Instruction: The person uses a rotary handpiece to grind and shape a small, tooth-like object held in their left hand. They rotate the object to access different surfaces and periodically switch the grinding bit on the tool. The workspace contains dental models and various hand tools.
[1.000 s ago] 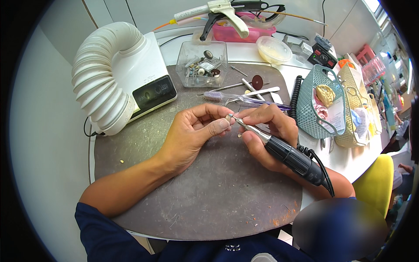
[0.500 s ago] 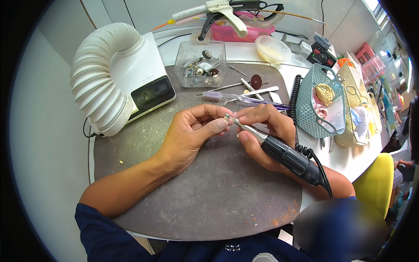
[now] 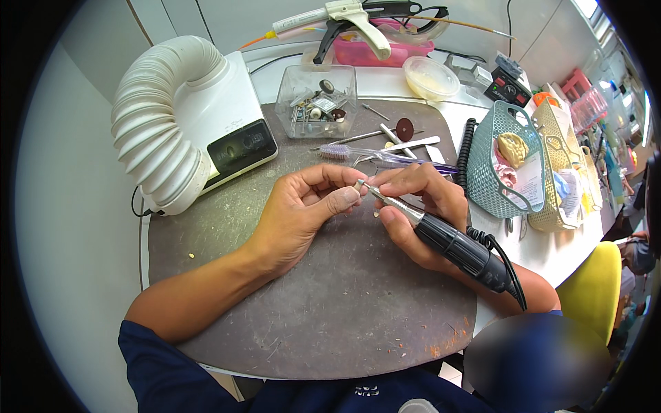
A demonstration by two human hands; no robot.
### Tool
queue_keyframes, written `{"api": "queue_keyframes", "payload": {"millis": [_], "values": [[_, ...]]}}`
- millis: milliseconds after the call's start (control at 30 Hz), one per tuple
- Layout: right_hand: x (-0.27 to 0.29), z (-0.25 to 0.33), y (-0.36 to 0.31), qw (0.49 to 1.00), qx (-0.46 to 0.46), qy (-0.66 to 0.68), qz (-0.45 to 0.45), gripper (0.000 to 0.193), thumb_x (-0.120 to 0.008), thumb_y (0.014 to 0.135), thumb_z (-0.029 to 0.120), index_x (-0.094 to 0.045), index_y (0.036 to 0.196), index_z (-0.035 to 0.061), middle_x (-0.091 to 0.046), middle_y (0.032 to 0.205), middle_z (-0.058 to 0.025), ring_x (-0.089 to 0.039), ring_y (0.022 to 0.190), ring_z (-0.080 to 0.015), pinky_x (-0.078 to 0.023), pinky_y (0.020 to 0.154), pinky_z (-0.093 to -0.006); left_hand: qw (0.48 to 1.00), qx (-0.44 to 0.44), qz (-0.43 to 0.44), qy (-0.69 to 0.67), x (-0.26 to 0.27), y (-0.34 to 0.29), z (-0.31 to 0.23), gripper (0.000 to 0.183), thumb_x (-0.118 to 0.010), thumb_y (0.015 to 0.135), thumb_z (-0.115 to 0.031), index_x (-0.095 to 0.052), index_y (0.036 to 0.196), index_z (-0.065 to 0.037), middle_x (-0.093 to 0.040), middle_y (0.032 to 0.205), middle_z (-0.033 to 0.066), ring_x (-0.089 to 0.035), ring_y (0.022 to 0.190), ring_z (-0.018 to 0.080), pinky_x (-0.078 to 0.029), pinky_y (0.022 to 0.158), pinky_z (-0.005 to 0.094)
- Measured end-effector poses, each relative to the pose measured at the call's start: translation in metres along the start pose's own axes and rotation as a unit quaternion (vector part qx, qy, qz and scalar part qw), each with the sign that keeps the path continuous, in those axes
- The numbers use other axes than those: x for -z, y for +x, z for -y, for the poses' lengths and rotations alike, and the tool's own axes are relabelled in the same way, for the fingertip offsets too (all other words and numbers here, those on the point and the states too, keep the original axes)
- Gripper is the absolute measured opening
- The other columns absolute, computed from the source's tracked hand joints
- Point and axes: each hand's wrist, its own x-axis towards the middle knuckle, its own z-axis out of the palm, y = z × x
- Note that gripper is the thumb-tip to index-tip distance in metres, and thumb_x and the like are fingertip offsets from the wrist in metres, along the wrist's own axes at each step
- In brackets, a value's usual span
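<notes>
Between thumb and fingertips, my left hand (image 3: 292,217) pinches a small pale piece (image 3: 358,185), mostly covered by the fingers. My right hand (image 3: 430,196) grips a rotary handpiece (image 3: 454,246) with a black body and silver nose, pen-fashion. Its bit meets or nearly meets the pale piece; contact is too small to make out. Both hands are close together over the grey mat (image 3: 310,310). Just beyond them lie a purple toothbrush (image 3: 336,151), a dark red cutting disc (image 3: 405,129) and several slim tools.
At left stands a white unit (image 3: 196,110) with a ribbed hose (image 3: 148,134). A clear box (image 3: 284,124) of small bits sits at the back, near a pink tray (image 3: 382,55) and dispensing gun (image 3: 358,24). Blue-green basket (image 3: 492,179) and beige basket (image 3: 551,213) flank the right side.
The handpiece and right hand have shifted very slightly to the right. My left hand keeps its pinch in nearly the same spot.
</notes>
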Motion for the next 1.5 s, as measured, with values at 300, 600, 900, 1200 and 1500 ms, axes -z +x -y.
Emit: {"api": "queue_keyframes", "payload": {"millis": [300,600,900,1200,1500], "values": [[-0.0006,0.0020,0.0014,1.000,0.002,-0.010,0.011,0.021,-0.073,0.075,0.003,-0.063,0.093,-0.0033,-0.071,0.094,-0.0185,-0.073,0.094,-0.0289,-0.057,0.084,-0.0350,1.000,-0.004,0.003,0.001,0.0022,-0.0001,0.0019,0.022,-0.069,0.093,-0.012,-0.066,0.112,-0.001,-0.068,0.109,0.0062,-0.062,0.097,0.0091,-0.051,0.089,0.0242],[0.0004,0.0036,0.0019,1.000,-0.008,-0.011,0.013,0.022,-0.073,0.076,0.003,-0.063,0.094,-0.0032,-0.071,0.095,-0.0186,-0.073,0.094,-0.0283,-0.057,0.084,-0.0343,1.000,0.005,-0.002,-0.010,-0.0023,-0.0001,-0.0012,0.022,-0.069,0.092,-0.010,-0.066,0.113,-0.003,-0.067,0.104,0.0033,-0.060,0.092,0.0087,-0.048,0.086,0.0242],[0.0003,0.0033,0.0026,1.000,0.009,-0.014,0.016,0.022,-0.073,0.076,0.002,-0.063,0.095,-0.0034,-0.071,0.094,-0.0182,-0.073,0.094,-0.0281,-0.057,0.084,-0.0343,1.000,0.008,-0.001,-0.007,-0.0004,0.0004,-0.0006,0.022,-0.070,0.093,-0.012,-0.066,0.112,-0.001,-0.068,0.106,0.0056,-0.062,0.095,0.0095,-0.050,0.088,0.0243],[-0.0003,0.0046,-0.0008,0.999,-0.039,-0.001,0.000,0.022,-0.072,0.076,0.003,-0.063,0.095,-0.0031,-0.071,0.094,-0.0165,-0.073,0.092,-0.0271,-0.057,0.084,-0.0336,1.000,0.009,-0.005,-0.010,-0.0025,0.0000,-0.0019,0.021,-0.068,0.093,-0.009,-0.065,0.113,-0.003,-0.067,0.102,0.0032,-0.060,0.091,0.0089,-0.049,0.085,0.0243],[0.0003,0.0044,0.0004,1.000,-0.016,-0.017,0.003,0.022,-0.073,0.076,0.003,-0.064,0.095,-0.0029,-0.071,0.094,-0.0168,-0.073,0.092,-0.0273,-0.057,0.083,-0.0342,1.000,0.008,0.003,-0.007,-0.0021,0.0011,-0.0015,0.021,-0.068,0.093,-0.010,-0.065,0.113,-0.002,-0.067,0.100,0.0026,-0.060,0.090,0.0086,-0.048,0.084,0.0236]]}}
